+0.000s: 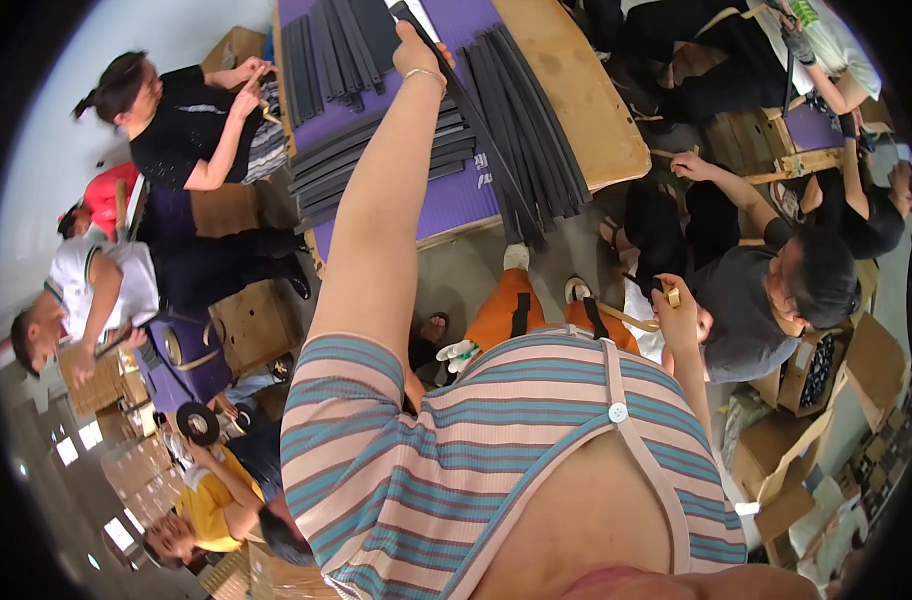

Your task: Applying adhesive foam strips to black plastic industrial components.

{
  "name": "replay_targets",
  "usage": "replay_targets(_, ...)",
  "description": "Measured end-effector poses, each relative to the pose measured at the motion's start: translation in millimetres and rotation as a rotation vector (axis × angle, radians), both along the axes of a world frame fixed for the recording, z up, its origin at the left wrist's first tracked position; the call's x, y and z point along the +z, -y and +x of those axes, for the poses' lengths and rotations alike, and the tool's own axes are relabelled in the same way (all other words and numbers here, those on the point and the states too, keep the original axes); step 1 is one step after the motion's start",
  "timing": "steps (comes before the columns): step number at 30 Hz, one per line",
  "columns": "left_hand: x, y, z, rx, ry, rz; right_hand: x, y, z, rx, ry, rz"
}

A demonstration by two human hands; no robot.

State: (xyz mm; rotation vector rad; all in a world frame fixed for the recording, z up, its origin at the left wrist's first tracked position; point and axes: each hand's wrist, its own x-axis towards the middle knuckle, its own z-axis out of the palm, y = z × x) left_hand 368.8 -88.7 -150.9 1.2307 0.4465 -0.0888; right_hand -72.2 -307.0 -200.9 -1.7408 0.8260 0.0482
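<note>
My left arm reaches forward over the table. My left hand, a bracelet at its wrist, is closed round the upper part of a long black strip. The strip slants down over the table, past a fanned pile of black strips on the right. Under my forearm, more black strips lie crosswise, with another bundle lengthwise beyond. My right hand is bent up by my right side, its fingers closed on a tan band. Part of that band is hidden in the hand.
Purple sheeting covers part of the wooden table. Close on the right sits a person in grey; a person in black works at the table's left side. Open cardboard boxes stand right. White gloves show by my orange trousers.
</note>
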Motion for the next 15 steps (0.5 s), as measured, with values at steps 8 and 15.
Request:
replay_targets(8,-133,-1,74,-0.348,-0.117,0.748,4,-39,-19,-0.253,-0.133,0.013)
replay_targets(15,-158,-119,-94,-0.845,0.621,1.658,36,-20,-32,-0.376,-0.137,-0.218)
